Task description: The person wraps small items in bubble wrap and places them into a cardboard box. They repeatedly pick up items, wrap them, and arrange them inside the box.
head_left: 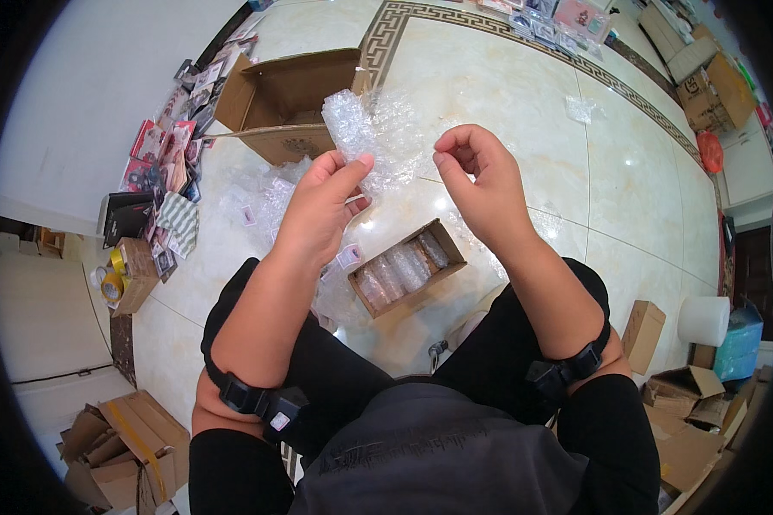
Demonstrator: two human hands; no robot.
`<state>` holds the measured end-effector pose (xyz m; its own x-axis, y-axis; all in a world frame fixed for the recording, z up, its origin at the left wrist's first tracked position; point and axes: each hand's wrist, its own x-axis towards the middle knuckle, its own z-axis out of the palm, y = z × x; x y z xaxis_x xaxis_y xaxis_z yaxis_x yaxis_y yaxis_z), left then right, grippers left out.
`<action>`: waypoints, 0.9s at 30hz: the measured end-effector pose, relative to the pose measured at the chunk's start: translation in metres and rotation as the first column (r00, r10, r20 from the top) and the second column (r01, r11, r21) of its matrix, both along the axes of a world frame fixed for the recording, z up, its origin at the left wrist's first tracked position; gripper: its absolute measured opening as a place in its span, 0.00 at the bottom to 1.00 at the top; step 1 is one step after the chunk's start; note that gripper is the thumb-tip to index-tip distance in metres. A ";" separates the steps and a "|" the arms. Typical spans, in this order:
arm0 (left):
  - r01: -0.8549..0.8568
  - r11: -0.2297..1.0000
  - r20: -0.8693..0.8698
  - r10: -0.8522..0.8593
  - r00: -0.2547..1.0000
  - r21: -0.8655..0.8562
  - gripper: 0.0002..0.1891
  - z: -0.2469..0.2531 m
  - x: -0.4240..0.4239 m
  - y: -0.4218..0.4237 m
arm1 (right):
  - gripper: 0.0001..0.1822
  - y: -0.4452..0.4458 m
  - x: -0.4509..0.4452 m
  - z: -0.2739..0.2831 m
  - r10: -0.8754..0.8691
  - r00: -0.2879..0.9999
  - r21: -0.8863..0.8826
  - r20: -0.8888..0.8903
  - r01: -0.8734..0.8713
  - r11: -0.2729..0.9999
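Observation:
My left hand (pixel 325 203) holds a roll of clear bubble wrap (pixel 350 122) between thumb and fingers; a loose, crinkled end spreads out to its right. Whether anything is inside the roll cannot be told. To the right, my right hand (pixel 480 183) is raised with thumb and index fingertip close together, and nothing is visible in it. Below and between both hands, a small open cardboard box (pixel 419 283) holds several bubble-wrapped items (pixel 404 265) in a row. Behind the roll stands a larger open cardboard box (pixel 283 143). Crumpled clear plastic (pixel 257 193) lies left of my left hand.
Stacked flat packets (pixel 167 148) line the wall at left, near a box with yellow tape rolls (pixel 112 286). Cardboard boxes (pixel 132 450) stand at lower left and lower right (pixel 686 444). A white roll (pixel 703 320) is at right, beside an upright narrow box (pixel 644 336).

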<state>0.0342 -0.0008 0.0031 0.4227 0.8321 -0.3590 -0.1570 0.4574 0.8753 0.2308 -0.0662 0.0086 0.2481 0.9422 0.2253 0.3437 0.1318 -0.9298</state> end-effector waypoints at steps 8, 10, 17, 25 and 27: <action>0.051 0.996 -0.010 -0.051 0.999 0.067 0.17 0.005 0.009 -0.007 | 0.17 -0.003 -0.011 -0.001 0.095 0.982 0.128 0.163 -0.117 0.985; 0.062 0.996 0.016 -0.063 0.998 0.056 0.17 0.005 0.010 -0.008 | 0.18 -0.002 -0.011 0.001 0.131 0.986 0.046 0.101 -0.136 0.990; 0.106 0.994 0.094 -0.106 0.990 0.001 0.16 0.005 0.010 -0.009 | 0.22 0.000 -0.011 -0.008 0.286 0.903 -0.111 -0.322 -0.336 0.935; -0.051 0.996 0.085 0.058 0.995 -0.078 0.22 0.017 -0.006 -0.001 | 0.16 0.005 0.000 -0.024 0.147 0.958 -0.421 -0.245 -0.242 0.874; -0.137 0.989 0.093 0.141 0.986 -0.052 0.18 0.024 -0.013 0.004 | 0.16 0.007 0.012 -0.047 0.162 0.987 -0.544 -0.019 -0.146 0.826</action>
<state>0.0213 0.0030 0.0269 0.3383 0.8691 -0.3608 -0.3041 0.4638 0.8321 0.2427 -0.0590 -0.0385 0.0905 0.9403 -0.3280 0.3869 -0.3367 -0.8584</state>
